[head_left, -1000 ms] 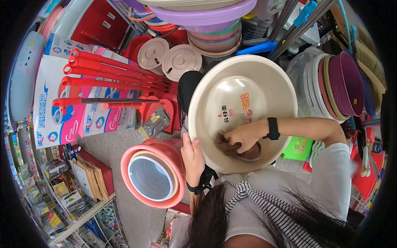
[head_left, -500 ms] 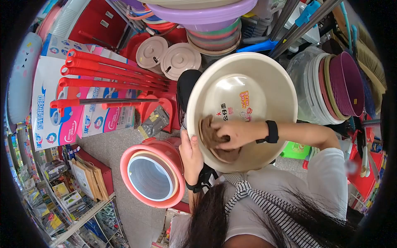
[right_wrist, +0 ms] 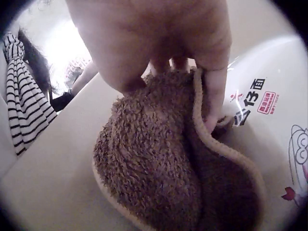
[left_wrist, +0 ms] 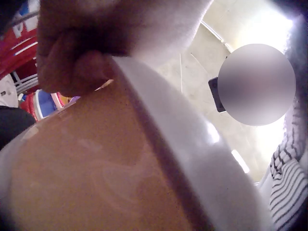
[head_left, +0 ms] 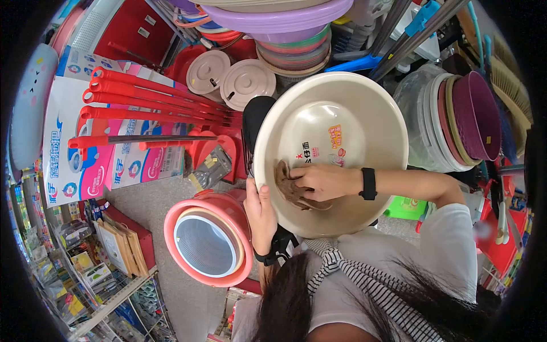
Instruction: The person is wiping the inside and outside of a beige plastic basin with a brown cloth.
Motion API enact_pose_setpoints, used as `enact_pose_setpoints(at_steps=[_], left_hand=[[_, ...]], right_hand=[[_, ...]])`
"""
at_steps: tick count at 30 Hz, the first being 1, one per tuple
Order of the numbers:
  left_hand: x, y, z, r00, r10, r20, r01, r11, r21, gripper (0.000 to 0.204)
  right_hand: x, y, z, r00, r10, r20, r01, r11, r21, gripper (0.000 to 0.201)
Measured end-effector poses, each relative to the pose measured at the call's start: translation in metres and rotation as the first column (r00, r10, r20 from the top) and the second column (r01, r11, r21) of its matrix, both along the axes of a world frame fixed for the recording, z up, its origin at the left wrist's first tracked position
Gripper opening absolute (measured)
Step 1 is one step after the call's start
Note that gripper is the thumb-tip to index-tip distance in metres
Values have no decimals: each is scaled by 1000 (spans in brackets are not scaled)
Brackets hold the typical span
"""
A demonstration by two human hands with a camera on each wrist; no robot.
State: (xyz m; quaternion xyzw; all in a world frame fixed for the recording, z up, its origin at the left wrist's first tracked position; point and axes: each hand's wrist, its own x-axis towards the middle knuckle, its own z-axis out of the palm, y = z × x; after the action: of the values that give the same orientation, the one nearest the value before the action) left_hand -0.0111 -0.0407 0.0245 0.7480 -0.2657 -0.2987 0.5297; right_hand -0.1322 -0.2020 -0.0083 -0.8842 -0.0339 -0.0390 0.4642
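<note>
A large cream plastic basin [head_left: 376, 114] is tilted toward the person, with printed characters and cartoons on its inner bottom. My left hand [head_left: 260, 215] grips its left rim, thumb along the edge; in the left wrist view the fingers [left_wrist: 82, 72] curl over that rim. Inside the basin, my right hand [head_left: 329, 182] holds a brown cloth [head_left: 289, 187] against the lower left wall. Seen from the right wrist, the fuzzy cloth [right_wrist: 149, 154] has a lighter edging and bunches under the fingers, partly hiding the printing.
Left of the basin stands a pink bucket [head_left: 171, 251] with a pale blue basket [head_left: 206, 239] nested in it. Red-handled poles [head_left: 154, 111] stick out beside printed boxes [head_left: 80, 137]. To the right are stacked buckets [head_left: 473, 119]; purple tubs [head_left: 279, 23] rise behind.
My right hand has wiped the cloth leftward across the basin, from the lower middle to the left wall. My left hand keeps its hold on the rim.
</note>
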Motion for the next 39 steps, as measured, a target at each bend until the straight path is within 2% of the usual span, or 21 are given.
enact_pose_setpoints(at_steps=[2, 4, 5, 7, 8, 10, 11, 12, 14, 15, 16, 18, 20, 22, 24, 26, 30, 32, 33, 37, 39], left_hand=[[4, 0, -6, 992, -3, 124, 12, 997, -70, 35], [5, 0, -4, 993, -14, 116, 20, 999, -49, 34], [6, 0, -3, 994, -29, 109, 32, 999, -33, 33], [5, -1, -1, 994, -22, 107, 25, 999, -27, 33], [5, -1, -1, 994, -15, 105, 17, 1000, -23, 33], [3, -1, -4, 994, -2, 110, 6, 1000, -27, 34], [3, -1, -6, 993, 10, 114, -7, 1000, -29, 34], [3, -1, -6, 994, 9, 113, -5, 1000, -30, 34], [4, 0, -7, 995, -4, 100, 5, 1000, -18, 34], [3, -1, -6, 995, -2, 99, 4, 1000, -19, 34], [3, -2, -4, 995, -3, 103, 5, 1000, -12, 34], [2, -4, -1, 994, -5, 108, 6, 1000, -5, 34], [4, -5, 1, 988, -28, 152, 33, 999, -27, 34], [5, -5, 3, 987, -37, 157, 40, 999, -12, 34], [7, -4, 2, 986, -46, 162, 47, 999, -3, 34], [8, -3, -2, 989, -46, 143, 47, 999, -2, 34], [2, -4, -8, 988, 50, 146, -47, 999, -25, 35], [5, 0, -8, 998, 8, 70, -8, 1000, 0, 35], [4, 0, -8, 998, 9, 70, -9, 1000, 0, 35], [3, -4, -6, 996, -1, 90, 2, 1000, -11, 35], [2, -5, -3, 996, 0, 89, 0, 1000, -8, 35]], right_hand=[[-1, -3, 5, 1000, 16, -22, -17, 1000, -4, 19], [-6, -9, 12, 957, 242, -160, -232, 969, 81, 22], [-10, -11, 15, 957, 243, -160, -232, 969, 81, 22], [-20, -16, 19, 823, 522, -224, -493, 852, 176, 22], [-25, -18, 20, 823, 521, -225, -492, 853, 175, 22], [-32, -22, 21, 662, 560, -499, -536, 819, 208, 23], [-33, -25, 19, 684, 583, -438, -548, 807, 218, 24], [-33, -25, 15, 685, 581, -440, -546, 809, 217, 24], [-30, -23, 5, 815, 479, -328, -479, 874, 86, 23], [-25, -20, 10, 847, 421, -326, -452, 892, -24, 18], [-19, -16, 11, 845, 423, -327, -455, 890, -25, 18], [-9, -8, 10, 967, 184, -176, -211, 966, -147, 14], [-1, -6, 13, 979, 142, -146, -156, 984, -89, 13], [4, -6, 14, 1000, 22, 10, -22, 999, -28, 14], [-4, -12, 17, 991, 107, -80, -110, 993, -35, 15], [-22, -14, 14, 844, 410, -346, -445, 895, -27, 17], [-52, -28, 7, 806, 440, -396, -471, 882, 19, 19], [-57, -33, 10, 699, 475, -535, -537, 842, 46, 22], [-56, -35, 11, 690, 479, -543, -537, 841, 60, 27], [-49, -32, -1, 739, 382, -555, -492, 868, -57, 25], [-43, -27, -5, 910, 254, -328, -362, 873, -327, 21]])
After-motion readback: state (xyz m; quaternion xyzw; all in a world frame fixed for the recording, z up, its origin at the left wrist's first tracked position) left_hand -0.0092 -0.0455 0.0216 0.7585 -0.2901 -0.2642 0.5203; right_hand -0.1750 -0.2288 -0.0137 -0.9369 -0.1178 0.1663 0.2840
